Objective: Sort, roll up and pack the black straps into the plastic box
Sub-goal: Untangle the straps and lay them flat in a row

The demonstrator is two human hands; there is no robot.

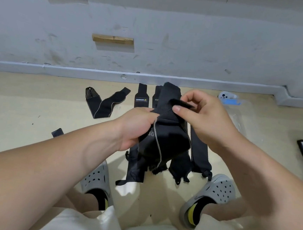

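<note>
Centrally, the left hand (137, 126) grips a black strap (165, 140), fingers curled round its bunched middle, while the right hand (202, 115) pinches its end flap between thumb and forefinger. It is held above the floor (19, 103), where other straps (199, 152) lie below and beyond the hands. A bent strap (104, 103) lies left of centre, and a clear plastic box (238, 113) sits at the right.

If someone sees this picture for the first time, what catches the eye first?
At the centre, the left hand grips a black strap while the right hand pinches its end. More straps lie on the floor beneath, and a bent strap lies further left, near the wall.
</note>
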